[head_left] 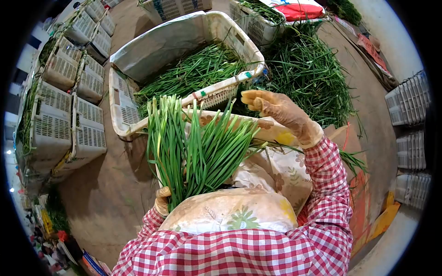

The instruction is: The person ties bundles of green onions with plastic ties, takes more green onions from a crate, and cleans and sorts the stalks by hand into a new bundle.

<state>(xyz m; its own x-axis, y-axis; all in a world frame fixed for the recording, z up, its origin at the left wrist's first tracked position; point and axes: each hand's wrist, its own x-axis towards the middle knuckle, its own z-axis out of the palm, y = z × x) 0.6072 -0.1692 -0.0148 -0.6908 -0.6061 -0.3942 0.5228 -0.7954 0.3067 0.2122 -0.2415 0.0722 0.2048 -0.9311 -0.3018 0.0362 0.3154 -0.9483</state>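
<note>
A large bunch of long green stalks, apparently garlic chives [198,154], lies over my lap with its pale cut ends pointing away from me. My left hand [162,201], in a tan glove, is closed around the near left side of this bunch; the stalks and apron hide part of it. My right hand [281,112], gloved too, is raised to the right of the bunch, apart from it. Its fingers stretch leftward, and I see nothing in them. A patterned apron [262,211] covers my lap beneath the stalks.
Ahead stands a white plastic crate [120,99] partly filled with greens. A heap of loose greens [306,73] lies on the floor to its right. Stacked crates [50,119] line the left, with more crates [407,101] at the right. A red-and-white sack [299,10] sits at the back.
</note>
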